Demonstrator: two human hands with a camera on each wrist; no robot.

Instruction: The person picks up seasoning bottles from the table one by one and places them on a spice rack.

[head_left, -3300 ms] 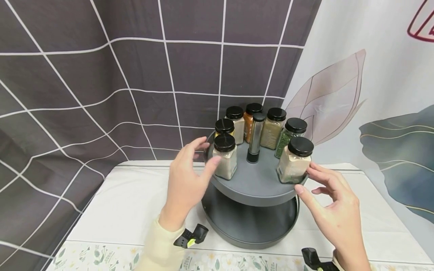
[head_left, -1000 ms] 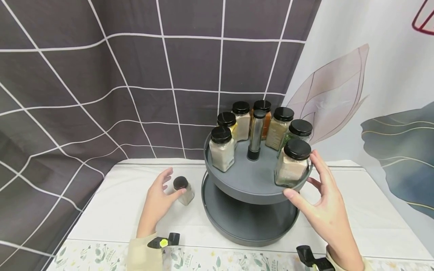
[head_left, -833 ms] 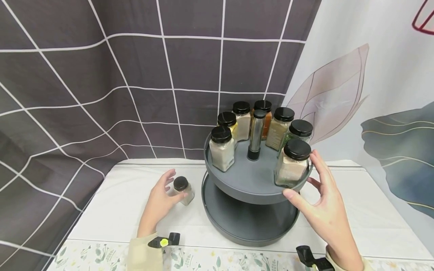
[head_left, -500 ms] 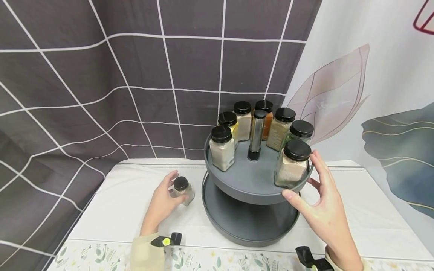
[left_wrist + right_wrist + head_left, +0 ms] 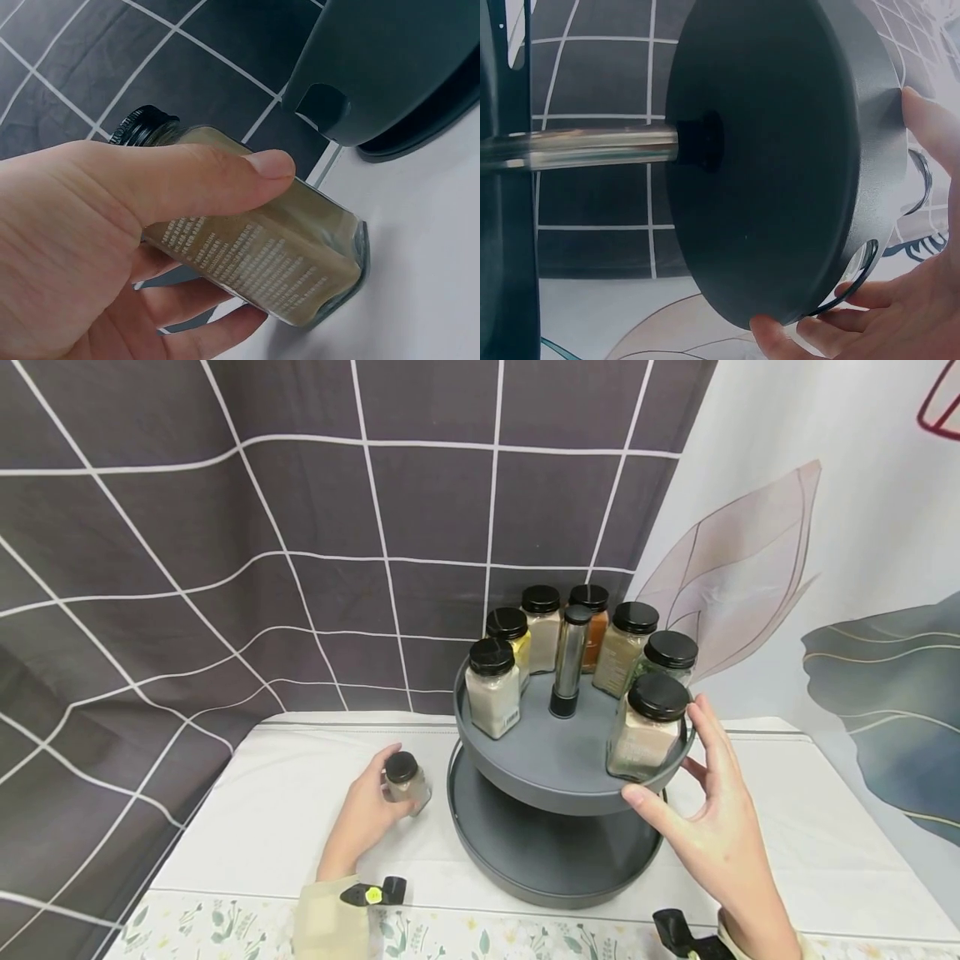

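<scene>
My left hand (image 5: 363, 818) grips a square glass spice jar (image 5: 409, 788) with a black lid, left of a grey two-tier round rack (image 5: 540, 795). In the left wrist view the thumb lies across one side of the jar (image 5: 300, 255), with fingers behind it; it holds brownish powder. The jar's base is at the white tabletop; whether it touches is hard to tell. My right hand (image 5: 723, 827) holds the upper tier's rim on the right, thumb in front and fingers farther round, beside a jar of pale powder (image 5: 647, 739). The right wrist view shows this tier (image 5: 780, 150) from below.
Several black-lidded spice jars ring the upper tier, including a white one (image 5: 493, 700) and an orange one (image 5: 595, 639). A metal post (image 5: 572, 660) rises at its centre. The lower tier (image 5: 555, 852) bears nothing visible. A dark tiled backdrop (image 5: 420, 502) hangs behind.
My left hand has left the upper tier for the jar on the table, and its thumb and fingers have closed round it. The upper tier has turned slightly, its jars shifting with it.
</scene>
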